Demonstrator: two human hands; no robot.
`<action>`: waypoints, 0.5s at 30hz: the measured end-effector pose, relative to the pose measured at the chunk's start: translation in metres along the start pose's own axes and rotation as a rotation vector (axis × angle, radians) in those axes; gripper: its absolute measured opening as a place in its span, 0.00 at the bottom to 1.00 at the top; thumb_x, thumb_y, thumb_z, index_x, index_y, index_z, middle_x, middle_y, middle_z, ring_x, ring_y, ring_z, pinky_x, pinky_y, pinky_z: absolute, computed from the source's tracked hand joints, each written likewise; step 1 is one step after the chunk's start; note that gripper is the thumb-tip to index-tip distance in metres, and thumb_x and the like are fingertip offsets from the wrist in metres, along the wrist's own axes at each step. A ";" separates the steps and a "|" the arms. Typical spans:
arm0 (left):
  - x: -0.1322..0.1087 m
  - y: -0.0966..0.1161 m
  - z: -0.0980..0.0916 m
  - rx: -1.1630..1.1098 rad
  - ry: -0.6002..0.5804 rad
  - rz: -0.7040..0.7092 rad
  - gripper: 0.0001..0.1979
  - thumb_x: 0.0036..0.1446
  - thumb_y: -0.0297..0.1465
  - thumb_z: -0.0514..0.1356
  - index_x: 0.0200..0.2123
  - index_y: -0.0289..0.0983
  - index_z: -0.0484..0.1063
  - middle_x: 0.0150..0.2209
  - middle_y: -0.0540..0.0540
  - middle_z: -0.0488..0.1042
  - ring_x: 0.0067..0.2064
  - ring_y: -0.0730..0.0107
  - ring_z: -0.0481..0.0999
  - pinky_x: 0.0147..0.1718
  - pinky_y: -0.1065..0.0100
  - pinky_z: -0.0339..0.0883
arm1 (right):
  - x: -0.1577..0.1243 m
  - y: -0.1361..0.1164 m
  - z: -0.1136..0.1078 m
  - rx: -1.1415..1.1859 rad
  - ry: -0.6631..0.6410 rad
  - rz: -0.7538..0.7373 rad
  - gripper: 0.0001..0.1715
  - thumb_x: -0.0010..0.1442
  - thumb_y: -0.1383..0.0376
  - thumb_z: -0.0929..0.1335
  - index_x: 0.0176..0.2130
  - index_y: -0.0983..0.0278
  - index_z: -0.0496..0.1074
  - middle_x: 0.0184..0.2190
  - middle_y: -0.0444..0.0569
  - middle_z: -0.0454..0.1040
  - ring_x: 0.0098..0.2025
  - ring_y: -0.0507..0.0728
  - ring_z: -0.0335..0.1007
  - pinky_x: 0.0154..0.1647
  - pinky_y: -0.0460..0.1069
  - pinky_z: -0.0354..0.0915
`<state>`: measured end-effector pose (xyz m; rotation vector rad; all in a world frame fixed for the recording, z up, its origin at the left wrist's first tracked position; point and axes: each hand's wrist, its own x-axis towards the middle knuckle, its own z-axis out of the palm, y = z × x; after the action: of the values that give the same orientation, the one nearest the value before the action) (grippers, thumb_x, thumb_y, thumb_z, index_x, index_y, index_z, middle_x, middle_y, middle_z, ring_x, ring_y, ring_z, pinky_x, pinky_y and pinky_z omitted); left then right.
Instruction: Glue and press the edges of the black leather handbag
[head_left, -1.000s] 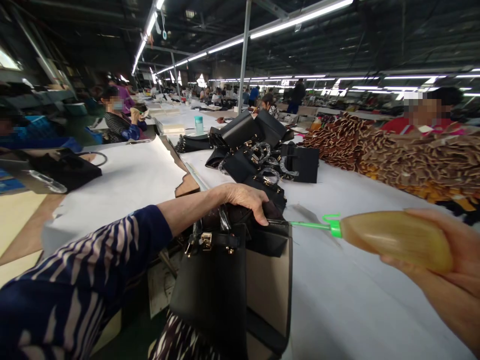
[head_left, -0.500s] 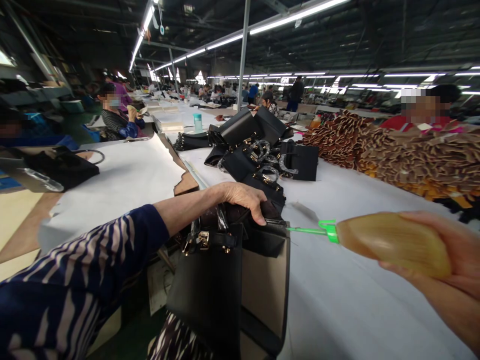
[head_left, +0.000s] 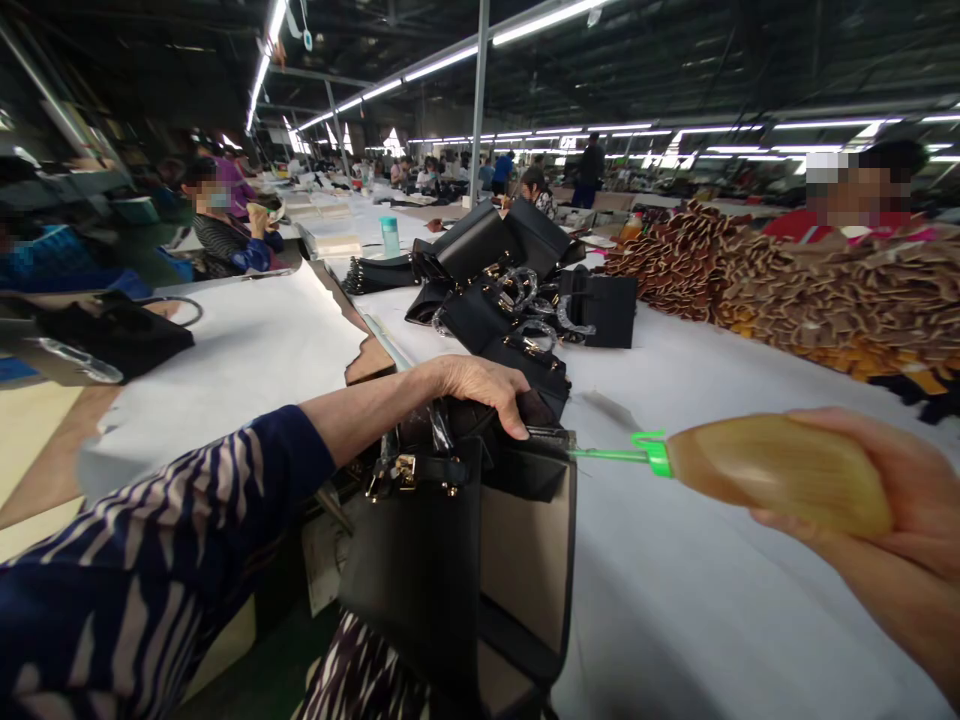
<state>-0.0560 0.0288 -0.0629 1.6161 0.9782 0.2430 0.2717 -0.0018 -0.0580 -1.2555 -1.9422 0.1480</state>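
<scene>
Handbag (head_left: 450, 560) of black leather with a tan side panel stands upright at the near edge of the white-covered counter (head_left: 712, 600), its lower part hanging past the edge toward the person; gold hardware shows on the strap across its front. Left hand (head_left: 484, 390) lies over the top of the bag, its grip closed around the dark upper rim, fingers curled down on the far side; the striped sleeve (head_left: 150, 560) runs back to the near left. Right hand (head_left: 892, 530), at the near right, has its grip wrapped around the fat end of an amber squeeze bottle (head_left: 780, 475), held roughly level; the bottle's green nozzle (head_left: 615, 455) points left, and its thin tip reaches the bag's open top edge, just beside the left fingers, though whether it touches the leather cannot be told.

Farther along the counter lies a heap of black bags (head_left: 517, 290) with clear-wrapped handles; to the far right, a long pile of brown and tan pieces (head_left: 810, 290); a teal cup (head_left: 389, 236) stands beyond the heap. Another black bag (head_left: 112, 335) rests on the left bench. Other people sit at work at the far tables, and one in red sits behind the brown pile.
</scene>
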 end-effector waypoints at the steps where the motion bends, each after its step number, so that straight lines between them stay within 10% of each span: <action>1: 0.000 0.000 0.000 -0.003 -0.007 -0.003 0.17 0.39 0.30 0.66 0.36 0.34 0.76 0.32 0.49 0.78 0.31 0.67 0.76 0.30 0.72 0.71 | 0.000 -0.001 0.000 0.010 -0.007 -0.001 0.35 0.42 0.52 0.73 0.50 0.47 0.63 0.41 0.42 0.69 0.30 0.62 0.68 0.23 0.55 0.65; 15: 0.004 -0.007 -0.004 0.033 0.002 0.008 0.20 0.39 0.31 0.66 0.40 0.33 0.75 0.36 0.45 0.78 0.35 0.63 0.77 0.33 0.69 0.72 | 0.002 0.002 0.005 0.072 -0.074 -0.011 0.34 0.41 0.52 0.73 0.48 0.48 0.65 0.40 0.41 0.71 0.37 0.64 0.69 0.39 0.56 0.67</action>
<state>-0.0593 0.0338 -0.0695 1.6500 0.9820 0.2350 0.2697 0.0022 -0.0611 -1.2072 -1.9882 0.2602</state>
